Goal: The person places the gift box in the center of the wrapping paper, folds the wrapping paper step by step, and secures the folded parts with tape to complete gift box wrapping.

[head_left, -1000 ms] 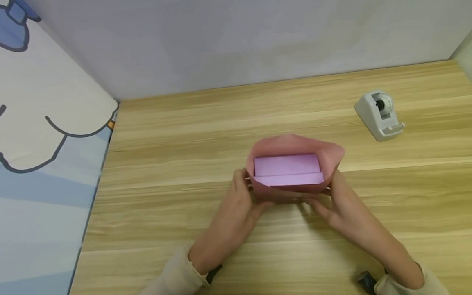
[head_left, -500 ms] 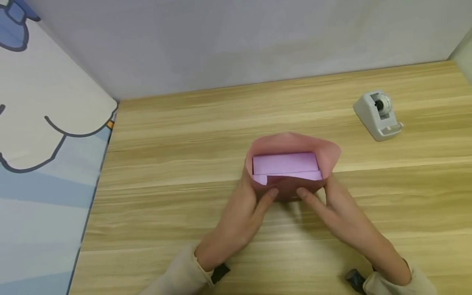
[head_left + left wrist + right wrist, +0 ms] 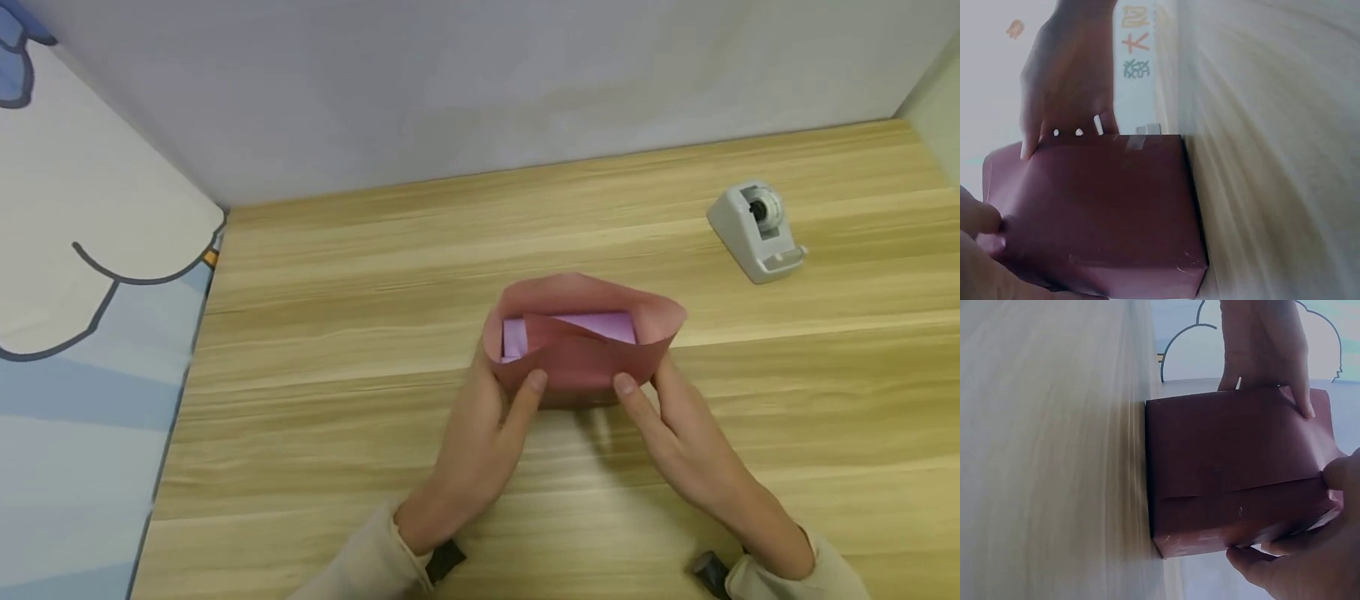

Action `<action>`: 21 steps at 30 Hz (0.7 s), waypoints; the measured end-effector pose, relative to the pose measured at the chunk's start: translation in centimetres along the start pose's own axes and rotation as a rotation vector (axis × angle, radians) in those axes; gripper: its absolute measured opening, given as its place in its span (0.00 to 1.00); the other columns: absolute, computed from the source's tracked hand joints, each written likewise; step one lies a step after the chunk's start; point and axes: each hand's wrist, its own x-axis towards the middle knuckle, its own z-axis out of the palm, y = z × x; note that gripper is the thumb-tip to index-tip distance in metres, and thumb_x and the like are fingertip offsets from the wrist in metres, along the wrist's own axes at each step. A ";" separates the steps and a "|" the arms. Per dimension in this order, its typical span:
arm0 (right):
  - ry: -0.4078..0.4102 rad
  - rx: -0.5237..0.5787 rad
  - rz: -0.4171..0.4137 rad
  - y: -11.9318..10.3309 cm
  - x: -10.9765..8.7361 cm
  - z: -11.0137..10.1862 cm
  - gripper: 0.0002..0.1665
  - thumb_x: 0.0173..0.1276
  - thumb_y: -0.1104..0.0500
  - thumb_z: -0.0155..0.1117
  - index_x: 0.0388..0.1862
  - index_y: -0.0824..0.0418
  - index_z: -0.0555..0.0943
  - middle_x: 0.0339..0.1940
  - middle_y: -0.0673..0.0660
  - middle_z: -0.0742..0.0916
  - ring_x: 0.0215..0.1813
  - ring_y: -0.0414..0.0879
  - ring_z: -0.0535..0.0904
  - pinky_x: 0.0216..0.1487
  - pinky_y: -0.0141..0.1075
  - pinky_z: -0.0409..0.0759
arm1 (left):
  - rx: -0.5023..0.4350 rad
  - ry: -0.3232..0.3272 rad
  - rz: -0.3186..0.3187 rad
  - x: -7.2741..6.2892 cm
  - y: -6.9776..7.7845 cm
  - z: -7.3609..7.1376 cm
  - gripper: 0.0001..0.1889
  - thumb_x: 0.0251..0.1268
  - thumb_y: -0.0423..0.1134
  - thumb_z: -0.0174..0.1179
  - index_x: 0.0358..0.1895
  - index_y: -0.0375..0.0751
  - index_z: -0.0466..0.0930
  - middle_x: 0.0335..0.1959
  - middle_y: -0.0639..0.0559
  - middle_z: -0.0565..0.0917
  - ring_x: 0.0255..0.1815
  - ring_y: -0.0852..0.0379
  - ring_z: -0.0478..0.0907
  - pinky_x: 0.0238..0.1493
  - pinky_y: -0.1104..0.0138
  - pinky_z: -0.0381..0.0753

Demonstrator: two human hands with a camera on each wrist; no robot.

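Note:
A light purple box (image 3: 607, 325) stands inside a sleeve of dark pink wrapping paper (image 3: 581, 371), whose top is open. My left hand (image 3: 476, 442) grips the wrapped box at its left side, thumb on the front face. From the right, my right hand (image 3: 686, 450) holds it likewise. Both thumbs press near the top, and the paper's front edge leans inward over part of the box. In the left wrist view, a strip of clear tape (image 3: 1136, 142) sticks to the paper. The right wrist view shows a paper seam along the wrapped box (image 3: 1229, 450). Some fingers are hidden behind the sides.
A grey tape dispenser (image 3: 757, 229) with a roll stands at the back right of the wooden table (image 3: 337, 308). Behind the table rises a pale wall (image 3: 480, 83); a cartoon-printed panel (image 3: 82, 417) borders the left edge.
The thumbs have moved up the front of the paper. The front edge has folded inward and now covers much of the purple box. The view has shifted slightly.

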 end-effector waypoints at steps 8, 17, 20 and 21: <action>0.027 0.307 0.054 -0.5 1.7 -0.7 0.37 0.79 0.67 0.56 0.82 0.52 0.60 0.77 0.56 0.71 0.76 0.44 0.69 0.72 0.22 0.68 | -0.179 0.070 -0.041 2.5 0.4 -1.1 0.29 0.72 0.38 0.65 0.72 0.43 0.65 0.67 0.50 0.77 0.70 0.50 0.76 0.73 0.53 0.73; 0.066 0.406 0.200 -1.3 3.5 -1.1 0.31 0.76 0.62 0.64 0.74 0.55 0.67 0.66 0.55 0.78 0.64 0.44 0.77 0.60 0.23 0.78 | -0.207 0.108 -0.135 3.4 0.8 -0.4 0.22 0.71 0.38 0.66 0.62 0.44 0.69 0.64 0.52 0.79 0.67 0.55 0.77 0.68 0.56 0.76; 0.082 0.428 0.223 -1.5 3.9 -1.1 0.30 0.75 0.61 0.65 0.73 0.54 0.69 0.65 0.53 0.79 0.62 0.43 0.77 0.59 0.24 0.78 | -0.199 0.140 -0.142 3.6 0.8 -0.2 0.20 0.70 0.36 0.66 0.60 0.44 0.71 0.63 0.53 0.80 0.67 0.57 0.77 0.69 0.55 0.75; 0.089 0.433 0.227 -1.5 4.0 -1.0 0.29 0.75 0.62 0.65 0.72 0.54 0.70 0.64 0.52 0.80 0.61 0.43 0.78 0.58 0.24 0.78 | -0.193 0.152 -0.141 3.7 0.8 -0.2 0.19 0.70 0.35 0.65 0.59 0.43 0.71 0.62 0.53 0.80 0.67 0.57 0.77 0.69 0.56 0.75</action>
